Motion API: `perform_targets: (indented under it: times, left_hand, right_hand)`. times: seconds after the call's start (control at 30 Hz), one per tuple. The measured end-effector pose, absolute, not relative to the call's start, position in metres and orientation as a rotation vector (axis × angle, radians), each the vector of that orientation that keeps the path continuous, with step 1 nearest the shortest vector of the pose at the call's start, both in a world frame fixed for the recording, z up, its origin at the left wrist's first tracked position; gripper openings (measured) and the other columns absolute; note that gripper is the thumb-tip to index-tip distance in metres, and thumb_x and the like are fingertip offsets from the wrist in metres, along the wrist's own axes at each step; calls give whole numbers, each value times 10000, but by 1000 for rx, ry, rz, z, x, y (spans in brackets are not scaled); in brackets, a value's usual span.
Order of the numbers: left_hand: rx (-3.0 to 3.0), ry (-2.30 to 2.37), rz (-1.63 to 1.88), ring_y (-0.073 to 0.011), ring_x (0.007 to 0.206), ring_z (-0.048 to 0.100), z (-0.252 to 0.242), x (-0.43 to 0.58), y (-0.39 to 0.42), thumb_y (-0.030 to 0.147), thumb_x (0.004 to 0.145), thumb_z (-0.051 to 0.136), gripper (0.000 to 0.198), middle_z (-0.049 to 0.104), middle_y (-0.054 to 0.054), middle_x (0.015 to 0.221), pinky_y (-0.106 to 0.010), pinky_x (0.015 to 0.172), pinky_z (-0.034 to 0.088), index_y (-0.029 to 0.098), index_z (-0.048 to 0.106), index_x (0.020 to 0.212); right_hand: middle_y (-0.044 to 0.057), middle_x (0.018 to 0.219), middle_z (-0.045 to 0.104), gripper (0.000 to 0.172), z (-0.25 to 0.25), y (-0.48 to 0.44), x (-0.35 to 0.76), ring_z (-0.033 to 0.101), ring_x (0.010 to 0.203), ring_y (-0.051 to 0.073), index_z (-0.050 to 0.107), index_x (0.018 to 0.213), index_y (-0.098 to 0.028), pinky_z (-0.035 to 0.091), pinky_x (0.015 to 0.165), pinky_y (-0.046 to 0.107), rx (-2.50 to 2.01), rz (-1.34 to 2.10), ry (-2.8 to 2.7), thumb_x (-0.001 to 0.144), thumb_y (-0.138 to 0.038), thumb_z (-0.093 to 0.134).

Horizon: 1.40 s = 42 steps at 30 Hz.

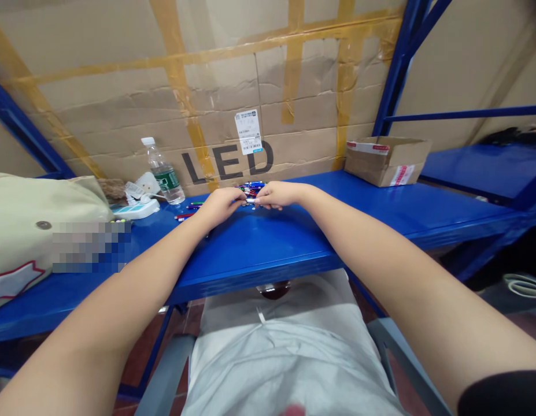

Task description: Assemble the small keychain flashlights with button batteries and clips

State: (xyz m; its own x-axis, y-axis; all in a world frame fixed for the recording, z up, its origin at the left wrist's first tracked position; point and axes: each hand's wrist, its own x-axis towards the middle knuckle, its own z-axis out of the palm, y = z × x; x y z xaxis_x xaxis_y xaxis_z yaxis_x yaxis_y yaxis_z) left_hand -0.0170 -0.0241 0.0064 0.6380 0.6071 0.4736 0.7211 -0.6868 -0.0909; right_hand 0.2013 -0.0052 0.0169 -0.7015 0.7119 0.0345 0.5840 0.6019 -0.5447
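Fingers (pixel 259 201) of both hands meet near the back of a blue metal shelf (pixel 268 254), their tips bunched close together; whether they clamp anything cannot be told at this size, though a small pale object shows between them. The left hand (pixel 222 207) and the right hand (pixel 280 195) lie backs upward, with the arms reaching in from either side; a tight bundle of coloured pens (pixel 250 188) rests just beyond the fingertips, straight ahead of the meeting point; its long axis runs sideways, roughly along the shelf's back edge and across the line of reach; neither hand is clearly nearer, and both sets of fingertips lie at its near side. Loose pens (pixel 186 215) lie left of the left hand; farther left stand a plastic water bottle (pixel 162 172), a white tray (pixel 141 209) and a beige cloth bag (pixel 33 231); a cardboard box (pixel 387 162) sits far right; behind everything stands a taped cardboard sheet (pixel 320 69) printed "LED".
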Motion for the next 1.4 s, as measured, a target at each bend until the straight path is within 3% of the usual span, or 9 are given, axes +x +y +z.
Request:
perform_targets:
  times: [0.1,0.2,0.47,0.73,0.9,1.03,1.27,1.33,1.4]
  left_hand:
    - [-2579,-968,-591,-193,846,613,7,-19,-21,242,887,478,183,684,-64,904,-281,756,424,182,649,912]
    - [-2578,-974,-659,-190,847,612,9,-18,-17,246,877,483,183,682,-66,908,-278,760,428,171,644,917]
    - [-2570,-1081,-747,-180,722,597,10,-6,-19,278,844,514,174,672,-48,795,-270,668,425,155,636,830]
    - [-2581,-990,-655,-194,763,610,12,-8,-28,260,854,478,183,676,-61,823,-283,685,434,159,629,839]
    - [-2622,-1049,-704,-172,695,596,22,-5,-16,283,838,502,191,675,-50,771,-267,652,427,148,634,813]
    - [-2626,-1096,-714,-170,715,596,24,-11,-3,331,848,505,223,682,-50,798,-261,657,427,154,639,830]
    - [-2759,-1178,-829,-158,720,596,11,-22,-4,347,852,491,229,677,-39,810,-249,650,432,161,622,828]
    - [-2804,-1229,-813,-155,725,596,9,-23,-7,337,859,494,212,675,-31,807,-248,648,434,168,617,822]
    - [-2827,-1315,-814,-149,716,592,8,-23,-8,328,867,506,193,668,-19,796,-248,649,435,176,613,818]
  right_hand:
    - [-18,648,512,290,16,-7,204,384,446,55,643,904,-161,358,465,210,-1040,1052,-2484,933,-376,450]
    - [-21,632,507,329,18,-8,204,361,441,49,610,885,-164,347,454,197,-1031,1175,-2394,937,-438,437]
    - [-4,613,533,297,24,-7,201,429,479,69,525,720,-153,333,467,203,-1084,573,-2473,939,-341,451]
    - [-31,622,463,352,23,-15,198,364,469,64,488,717,-174,353,468,218,-1022,909,-2442,938,-438,416]
    - [-32,587,492,240,25,-6,188,426,517,82,522,753,-162,339,482,219,-1027,627,-2388,819,-371,617]
    - [2,684,573,246,25,14,180,486,624,103,562,719,-145,337,549,233,-1032,366,-2266,748,-356,684]
    - [-11,574,553,337,24,23,174,461,550,93,569,642,-140,303,550,238,-1064,535,-2430,852,-403,564]
    - [8,618,597,335,19,16,175,513,579,110,589,680,-142,335,565,237,-1042,584,-2453,886,-395,515]
    - [41,804,663,224,10,9,178,580,720,138,618,840,-145,378,633,238,-944,507,-2414,864,-362,568]
